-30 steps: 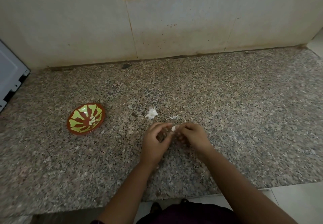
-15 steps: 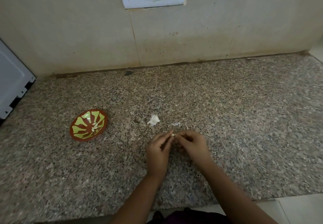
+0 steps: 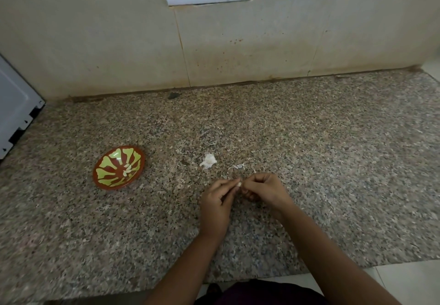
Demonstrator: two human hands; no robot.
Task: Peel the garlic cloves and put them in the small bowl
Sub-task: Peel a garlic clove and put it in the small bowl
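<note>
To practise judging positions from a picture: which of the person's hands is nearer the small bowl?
Left. The left hand lies right of the small bowl, apart from it; the right hand is farther to the right. Both pinch one garlic clove between them.

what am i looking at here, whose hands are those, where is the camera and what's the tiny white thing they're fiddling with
There is no machine here. A person works with bare hands, and the picture comes from a wide-angle camera worn on their head, looking forward and down. That is why you see only their arms. The left hand and right hand meet over a speckled stone counter and together pinch a garlic clove. Just beyond them lie papery skin scraps. To the left sits the small bowl, red-brown with green shapes, holding a few pale peeled cloves.
</note>
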